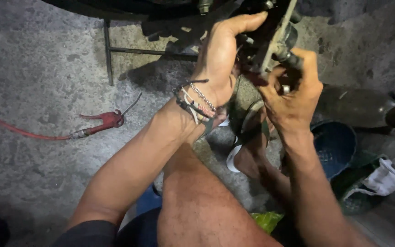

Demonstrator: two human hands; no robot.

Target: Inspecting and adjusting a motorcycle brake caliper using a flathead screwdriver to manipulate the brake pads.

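Hands, two of them, work on one dark metal part (270,39) up at the frame's top: my left hand (220,55) wraps around its near side, my right hand (293,91) clamps its lower end. One red air gun (108,120) with one hose (19,130) lies on the rough concrete floor (37,59); one blue basket (337,144) sits right.

One head-worn camera looks steeply down from close above, over the person's forearms and knee, facing the concrete floor (46,59) ahead

Open floor left; air gun (106,120), blue bowl (337,145) obstruct.
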